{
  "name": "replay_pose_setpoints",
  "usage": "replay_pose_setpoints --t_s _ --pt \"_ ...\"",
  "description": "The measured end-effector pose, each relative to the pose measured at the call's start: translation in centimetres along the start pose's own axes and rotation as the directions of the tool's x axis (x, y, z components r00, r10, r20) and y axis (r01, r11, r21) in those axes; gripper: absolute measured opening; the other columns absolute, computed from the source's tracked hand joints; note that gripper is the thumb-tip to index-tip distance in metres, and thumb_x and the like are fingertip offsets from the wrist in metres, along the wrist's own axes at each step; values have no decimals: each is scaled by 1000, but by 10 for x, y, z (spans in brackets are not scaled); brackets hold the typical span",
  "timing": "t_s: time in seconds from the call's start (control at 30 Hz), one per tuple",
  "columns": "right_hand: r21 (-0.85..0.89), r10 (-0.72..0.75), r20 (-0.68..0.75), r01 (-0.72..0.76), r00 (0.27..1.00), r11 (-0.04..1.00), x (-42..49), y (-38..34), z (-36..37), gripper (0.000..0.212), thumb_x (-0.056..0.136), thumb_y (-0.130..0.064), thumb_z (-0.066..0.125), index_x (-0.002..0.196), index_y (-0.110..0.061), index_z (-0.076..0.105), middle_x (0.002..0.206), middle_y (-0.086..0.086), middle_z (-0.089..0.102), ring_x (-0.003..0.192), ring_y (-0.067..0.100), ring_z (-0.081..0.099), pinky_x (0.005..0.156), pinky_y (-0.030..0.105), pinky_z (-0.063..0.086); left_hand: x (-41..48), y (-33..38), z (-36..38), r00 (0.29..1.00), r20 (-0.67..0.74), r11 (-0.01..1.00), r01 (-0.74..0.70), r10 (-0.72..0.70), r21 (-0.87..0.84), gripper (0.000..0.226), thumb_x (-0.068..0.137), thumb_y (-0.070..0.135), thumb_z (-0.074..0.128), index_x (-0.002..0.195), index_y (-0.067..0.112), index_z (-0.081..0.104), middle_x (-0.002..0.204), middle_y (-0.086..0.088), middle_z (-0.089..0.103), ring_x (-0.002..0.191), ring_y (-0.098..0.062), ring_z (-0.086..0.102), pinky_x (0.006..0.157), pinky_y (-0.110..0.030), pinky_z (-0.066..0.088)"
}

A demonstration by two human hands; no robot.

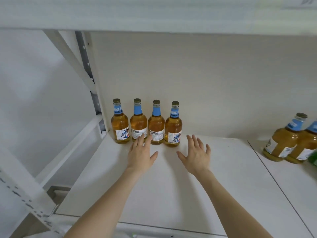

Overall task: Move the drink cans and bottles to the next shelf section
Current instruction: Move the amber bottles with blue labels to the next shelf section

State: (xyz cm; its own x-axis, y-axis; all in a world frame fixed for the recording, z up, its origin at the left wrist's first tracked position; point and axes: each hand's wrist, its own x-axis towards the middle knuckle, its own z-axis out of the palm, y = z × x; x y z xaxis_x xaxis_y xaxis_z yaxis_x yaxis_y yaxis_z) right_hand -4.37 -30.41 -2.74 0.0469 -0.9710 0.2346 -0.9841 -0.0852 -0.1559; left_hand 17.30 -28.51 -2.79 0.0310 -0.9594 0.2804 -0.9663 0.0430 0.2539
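Head view: both hands are spread flat, holding nothing, the left hand at the foot of the four amber bottles along the back wall, perhaps touching one, the right hand near them. Well apart, a pair of bottles stands on the next section, rightward.

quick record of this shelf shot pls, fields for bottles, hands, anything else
left section: row of four amber bottles, upright, against the back wall
right section: two amber bottles, side by side
left hand: open, fingers at the second bottle from left, holding nothing
right hand: open, over the shelf board, near the fourth bottle
right edge: green object, cut off
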Motion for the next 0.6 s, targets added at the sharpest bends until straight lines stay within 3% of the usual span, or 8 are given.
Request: replay_pose_setpoints --t_s 0.2,0.33,0.43,0.53,0.6 --pt "144 11 -34 -6 999 990 40 2 15 80 93 -63 45 156 -22 17 164 -1 22 150 20 19 119 49 15 35 -9 28 998 -64 965 -21 4 -262 81 93 46 61 155 14 20 161 -6 28 147 -23 27 117 -38 33" --pt "389 42 -6 -37 999 921 67 -3 19 81 89 -60 57 154 -23 23 156 0 39 141 24 37 115 52 25 52 -2 46 995 -83 818 5 -64 -575 84 89 32 70 155 14 21 159 -5 28 147 -20 28 115 -37 37" --pt "683 26 80 -74 996 726 86 -5 21 80 87 -51 67 151 -24 28 150 1 45 135 25 45 108 46 38 64 2 57 987 -89 714 31 -130 -700 78 90 27 70 153 18 25 155 -2 34 144 -17 33 108 -25 33" --pt "886 -21 157 -132 987 444 96 -4 23 73 85 -38 75 145 -27 36 136 -5 55 125 19 54 88 25 48 75 3 64 985 -39 612 73 -168 -787 68 94 27 65 151 19 29 152 2 42 141 -16 38 110 -27 32" --pt "925 -64 187 -154 980 348 100 -3 24 66 84 -35 77 140 -29 42 127 -8 60 116 14 59 75 18 51 81 2 67 982 8 543 111 -189 -833 64 96 30 62 151 19 32 151 2 45 140 -18 40 113 -33 35"
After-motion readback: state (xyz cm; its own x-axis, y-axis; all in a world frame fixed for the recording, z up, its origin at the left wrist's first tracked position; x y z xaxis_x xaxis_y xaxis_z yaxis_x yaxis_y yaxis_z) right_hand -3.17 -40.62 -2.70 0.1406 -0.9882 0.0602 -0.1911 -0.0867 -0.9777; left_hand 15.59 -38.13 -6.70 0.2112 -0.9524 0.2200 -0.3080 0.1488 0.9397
